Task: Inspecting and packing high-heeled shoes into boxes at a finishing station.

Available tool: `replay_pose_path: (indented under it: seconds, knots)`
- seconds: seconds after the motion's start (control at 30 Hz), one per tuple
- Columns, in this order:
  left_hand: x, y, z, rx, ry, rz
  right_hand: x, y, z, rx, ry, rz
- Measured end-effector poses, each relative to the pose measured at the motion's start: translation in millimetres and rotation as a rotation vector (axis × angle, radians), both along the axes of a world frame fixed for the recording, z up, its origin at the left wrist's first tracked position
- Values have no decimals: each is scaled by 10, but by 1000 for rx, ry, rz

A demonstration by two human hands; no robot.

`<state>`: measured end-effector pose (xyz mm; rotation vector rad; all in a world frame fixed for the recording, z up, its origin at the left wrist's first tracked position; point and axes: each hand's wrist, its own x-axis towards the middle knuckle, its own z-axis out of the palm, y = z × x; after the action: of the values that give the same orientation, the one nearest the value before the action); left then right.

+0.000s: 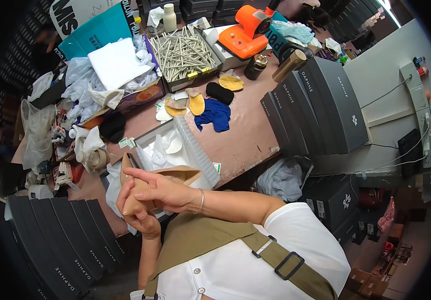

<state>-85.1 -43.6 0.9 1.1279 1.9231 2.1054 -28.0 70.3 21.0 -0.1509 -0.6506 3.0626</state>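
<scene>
A beige pointed-toe shoe (pixel 136 199) is held between my two hands, low over the near edge of the table. My right hand (pixel 164 191) lies across its top with the fingers wrapped toward the toe. From below, my left hand (pixel 145 223) grips the toe end, its fingers partly hidden. A beige shoe opening (pixel 183 174) shows past my right wrist; whether it belongs to the same shoe I cannot tell. Another narrow beige piece (pixel 126 164) stands up beside my fingers. Just beyond lies an open shoebox (pixel 148 136) with white paper (pixel 168 147) inside.
Dark shoeboxes are stacked at left (pixel 58 245) and right (pixel 320 107). Farther back are a box of pale sticks (pixel 181 52), an orange device (pixel 244 32), a blue cloth (pixel 214 116), yellow pads (pixel 196 104) and a carton of crumpled paper (pixel 83 82).
</scene>
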Motion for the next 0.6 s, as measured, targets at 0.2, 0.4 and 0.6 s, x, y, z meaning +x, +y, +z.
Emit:
replay_pose_path:
  seconds: [0.2, 0.4, 0.6]
  knots:
    - [249, 42, 251, 92, -176, 40, 217, -32, 162, -65, 253, 5]
    - [-53, 124, -13, -29, -500, 60, 169, 105, 179, 364, 42, 88]
    - [-853, 217, -32, -119, -986, -215, 581, 596, 83, 1511, 42, 259]
